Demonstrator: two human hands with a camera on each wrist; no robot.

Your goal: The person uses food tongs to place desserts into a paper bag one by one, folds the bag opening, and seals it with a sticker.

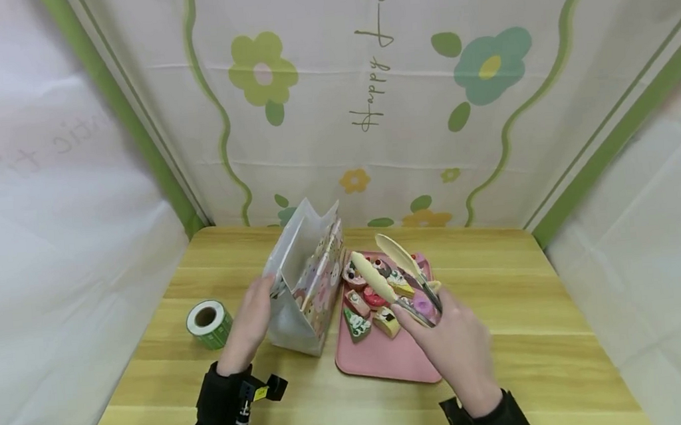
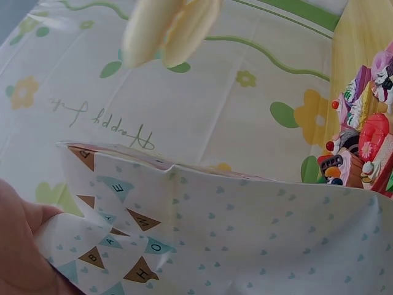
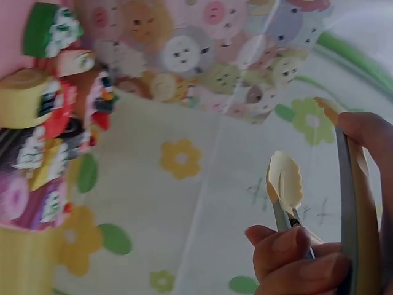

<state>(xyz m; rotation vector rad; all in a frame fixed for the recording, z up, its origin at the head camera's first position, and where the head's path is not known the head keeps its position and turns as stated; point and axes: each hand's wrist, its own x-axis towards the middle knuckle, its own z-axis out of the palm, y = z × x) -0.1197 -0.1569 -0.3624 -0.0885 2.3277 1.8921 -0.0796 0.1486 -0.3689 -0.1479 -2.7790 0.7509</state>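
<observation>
My left hand (image 1: 250, 326) grips the near left edge of a paper bag (image 1: 295, 326), which stands upright with its top spread apart. In the left wrist view the thumb lies at the edge of the bag (image 2: 233, 239), which has pale hearts and lettered flags; the other fingers are mostly hidden. My right hand (image 1: 455, 340) holds a pair of food tongs (image 1: 382, 286) with cream scalloped tips, spread apart with nothing between them. The tongs hang over a pink tray (image 1: 382, 359) bearing several small toy cakes, among them a green triangular slice (image 1: 357, 324).
A roll of green labels (image 1: 208, 324) stands on the wooden table (image 1: 535, 317), left of my left hand. White patterned curtains (image 1: 320, 107) enclose the back and both sides. The bag's right side stands close against the tray's left edge.
</observation>
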